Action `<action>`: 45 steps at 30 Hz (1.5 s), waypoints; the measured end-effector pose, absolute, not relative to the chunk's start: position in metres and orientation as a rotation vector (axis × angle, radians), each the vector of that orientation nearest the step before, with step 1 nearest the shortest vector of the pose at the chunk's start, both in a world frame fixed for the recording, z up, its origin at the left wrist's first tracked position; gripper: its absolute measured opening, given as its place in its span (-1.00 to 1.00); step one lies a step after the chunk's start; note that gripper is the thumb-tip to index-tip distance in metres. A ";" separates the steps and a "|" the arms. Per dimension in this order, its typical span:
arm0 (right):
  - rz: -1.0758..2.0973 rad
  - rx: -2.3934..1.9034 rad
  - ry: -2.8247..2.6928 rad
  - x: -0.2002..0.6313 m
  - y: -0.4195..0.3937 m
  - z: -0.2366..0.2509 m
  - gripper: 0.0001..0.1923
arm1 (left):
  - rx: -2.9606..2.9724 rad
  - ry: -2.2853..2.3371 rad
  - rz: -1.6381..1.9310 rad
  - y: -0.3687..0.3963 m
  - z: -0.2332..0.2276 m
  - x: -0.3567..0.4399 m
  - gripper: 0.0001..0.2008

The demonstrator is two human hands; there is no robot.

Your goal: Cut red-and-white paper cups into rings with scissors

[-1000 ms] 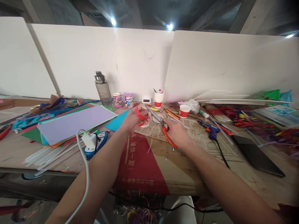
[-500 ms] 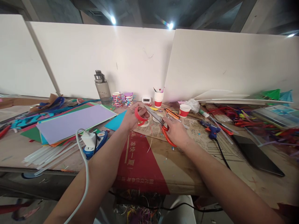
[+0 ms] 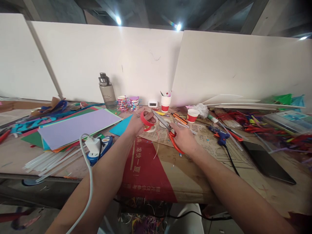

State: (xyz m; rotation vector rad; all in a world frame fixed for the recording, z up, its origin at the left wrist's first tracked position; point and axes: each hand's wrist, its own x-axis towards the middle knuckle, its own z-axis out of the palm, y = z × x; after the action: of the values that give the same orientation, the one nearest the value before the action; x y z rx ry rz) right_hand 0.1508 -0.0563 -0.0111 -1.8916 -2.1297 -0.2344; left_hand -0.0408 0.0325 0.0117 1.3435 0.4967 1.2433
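My left hand (image 3: 137, 123) is closed around a red paper strip (image 3: 143, 120), which bends in a ring around the fingers. Scissors (image 3: 161, 120) with orange handles are in my right hand (image 3: 184, 137). Their blades point up and left, close to the red strip; whether they touch it I cannot tell. Below both hands lies a printed sheet of cardboard (image 3: 168, 140) bearing pale ring-shaped pieces and a thin curved white strip (image 3: 157, 150).
A white-and-red paper cup (image 3: 192, 116) stands beyond my right hand, near stacked cups (image 3: 165, 105) holding pens. To the right lie a blue glue gun (image 3: 221, 136) and a dark tablet-like slab (image 3: 268, 161). Coloured sheets (image 3: 78, 126) and a power strip (image 3: 104, 148) are at left.
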 end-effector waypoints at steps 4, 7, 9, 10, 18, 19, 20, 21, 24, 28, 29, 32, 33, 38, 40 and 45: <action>-0.226 -1.905 -2.131 0.149 -0.058 -0.008 -0.56 | 1.331 0.508 1.232 0.034 0.010 -0.041 -0.56; -0.214 -1.896 -2.141 0.149 -0.059 -0.007 -0.56 | 1.300 0.518 1.230 0.037 0.009 -0.042 -0.54; -0.211 -1.889 -2.139 0.149 -0.058 -0.008 -0.57 | 1.290 0.521 1.218 0.038 0.008 -0.042 -0.53; -0.209 -1.886 -2.137 0.150 -0.058 -0.008 -0.58 | 1.291 0.519 1.209 0.038 0.008 -0.042 -0.53; -0.201 -1.872 -2.144 0.151 -0.057 -0.011 -0.61 | 1.352 0.472 1.161 0.038 0.009 -0.043 -0.56; -0.193 -1.861 -2.143 0.151 -0.057 -0.011 -0.61 | 1.357 0.468 1.158 0.038 0.008 -0.043 -0.56; -0.185 -1.844 -2.138 0.152 -0.057 -0.012 -0.61 | 1.358 0.467 1.148 0.037 0.008 -0.042 -0.56; -0.172 -1.822 -2.126 0.152 -0.056 -0.014 -0.62 | 1.356 0.466 1.129 0.036 0.007 -0.041 -0.57; -0.100 -1.727 -2.046 0.156 -0.051 -0.020 -0.69 | 1.346 0.451 1.066 0.035 0.005 -0.040 -0.60; 0.011 -1.654 -1.945 0.166 -0.039 -0.025 -0.72 | 1.227 0.484 1.222 0.038 0.008 -0.043 -0.68; 0.038 -1.668 -1.940 0.169 -0.037 -0.023 -0.73 | 1.176 0.512 1.278 0.040 0.008 -0.044 -0.70; 0.069 -1.822 -1.933 0.181 -0.034 -0.016 -0.73 | 1.045 0.609 1.422 0.048 0.008 -0.047 -0.80; 0.061 -1.885 -1.949 0.186 -0.034 -0.013 -0.72 | 1.016 0.657 1.462 0.052 0.006 -0.048 -0.82; -0.015 -2.129 -2.032 0.215 -0.033 -0.010 -0.62 | 1.190 1.087 1.595 0.066 -0.007 -0.055 -0.79; -0.028 -2.219 -2.018 0.223 -0.031 -0.012 -0.63 | 1.411 1.239 1.628 0.069 -0.011 -0.059 -0.79; -0.029 -2.361 -1.953 0.226 -0.030 -0.019 -0.63 | 1.937 1.409 1.548 0.075 -0.019 -0.067 -0.83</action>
State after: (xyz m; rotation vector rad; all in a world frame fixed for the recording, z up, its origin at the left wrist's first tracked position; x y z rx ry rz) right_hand 0.2259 -0.0299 -0.0186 -2.3613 -1.9531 -0.0289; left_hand -0.0670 0.0753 -0.0194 1.9369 1.4092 1.5483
